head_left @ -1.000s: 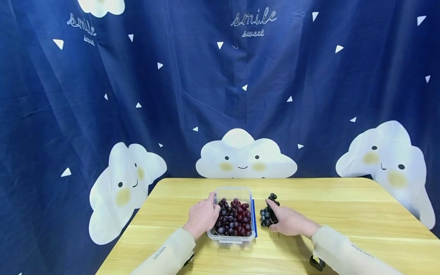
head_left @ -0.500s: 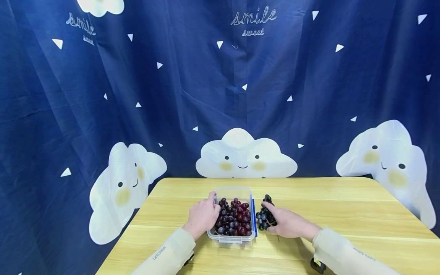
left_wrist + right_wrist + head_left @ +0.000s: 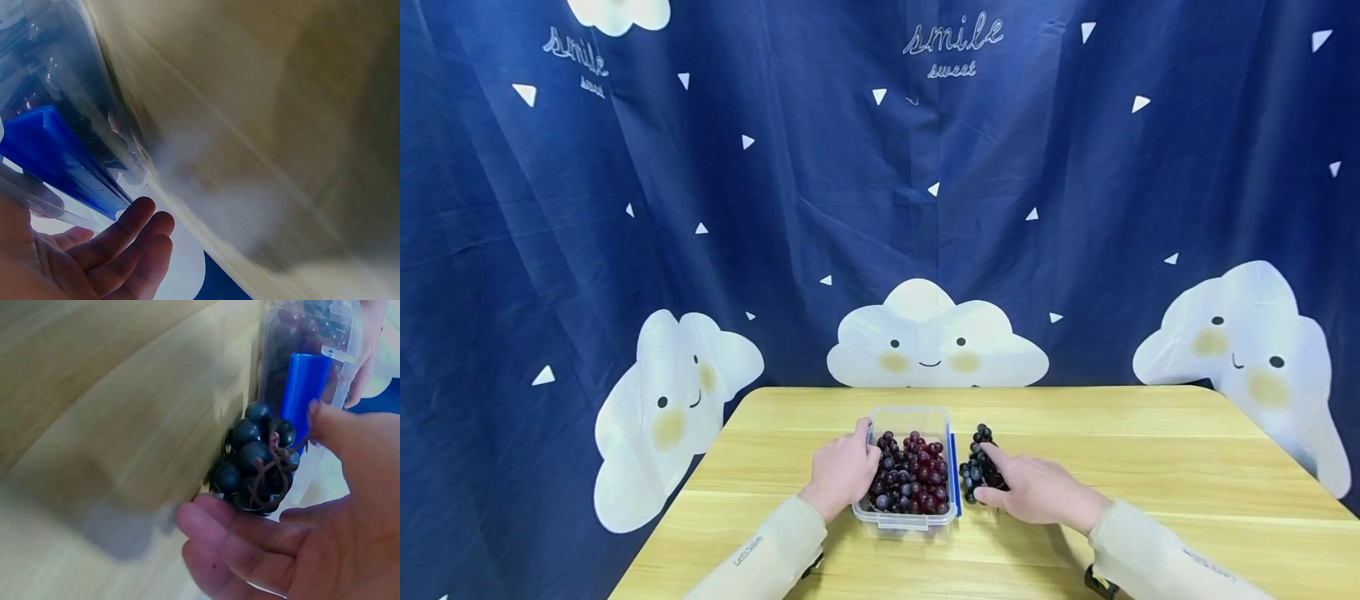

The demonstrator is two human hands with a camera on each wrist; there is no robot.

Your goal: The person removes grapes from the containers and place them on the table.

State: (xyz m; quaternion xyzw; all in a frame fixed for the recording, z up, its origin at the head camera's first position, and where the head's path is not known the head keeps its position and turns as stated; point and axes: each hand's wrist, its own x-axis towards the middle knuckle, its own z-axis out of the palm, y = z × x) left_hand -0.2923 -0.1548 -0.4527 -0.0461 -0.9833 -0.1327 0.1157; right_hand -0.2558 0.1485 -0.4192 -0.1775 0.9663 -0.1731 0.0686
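My left hand (image 3: 841, 475) holds the left side of a clear plastic food container (image 3: 902, 522), thumb over the rim and other fingers outside. Several dark purple and red grapes (image 3: 917, 477) fill it. In the left wrist view, a blue clip flap (image 3: 65, 159) hangs down the container's side beside the fingers. Just right of the container, a bunch of black grapes (image 3: 974, 473) lies on the table. My right hand (image 3: 1048, 493) is at its right side, thumb and index finger spread apart. The right wrist view shows the bunch's brown stem (image 3: 275, 469) and loosely extended fingers (image 3: 250, 550) beside it.
The wooden table (image 3: 1150, 467) extends around both hands. Behind it hangs a dark blue curtain (image 3: 880, 208) printed with clouds and triangles. Another blue flap (image 3: 955, 477) hangs on the container's right side, close to the black bunch.
The black grape bunch has shifted left towards the container. My right hand moved left with it, then slid slightly back to the right with its fingers loosened. My left hand has stayed put.
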